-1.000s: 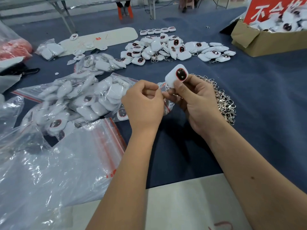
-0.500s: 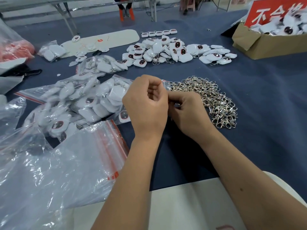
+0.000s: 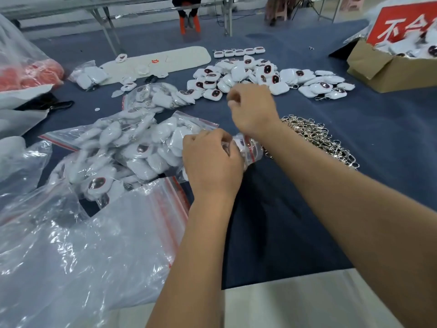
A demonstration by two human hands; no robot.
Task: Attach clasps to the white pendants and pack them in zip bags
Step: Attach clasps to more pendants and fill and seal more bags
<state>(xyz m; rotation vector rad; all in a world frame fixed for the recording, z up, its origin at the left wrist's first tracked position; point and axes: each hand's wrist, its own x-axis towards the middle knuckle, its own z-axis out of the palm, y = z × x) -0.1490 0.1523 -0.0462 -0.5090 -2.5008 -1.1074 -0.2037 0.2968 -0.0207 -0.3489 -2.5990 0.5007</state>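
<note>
The left hand (image 3: 212, 159) is holding the mouth of a small zip bag (image 3: 248, 147) in the middle of the bench (image 3: 378, 138). Its fingers are curled round the bag's edge, and a white pendant shows through the plastic there. I think this is the packing step: one pendant has just gone in.

The right hand (image 3: 253, 107) is up and farther away, reaching toward the pile of loose white pendants (image 3: 272, 76) at the far side. Its fingers are curled, but I cannot tell if they hold anything.

The heap of shiny clasps (image 3: 316, 136) lies just right of the hands. Full bags of pendants (image 3: 132, 147) sit on the left, with a big floppy plastic bag (image 3: 82, 245) nearer.

Next, I think, the right hand needs to pick one pendant from the pile, then a clasp. The clasps are tangled, so pulling out only one may be fiddly.
</note>
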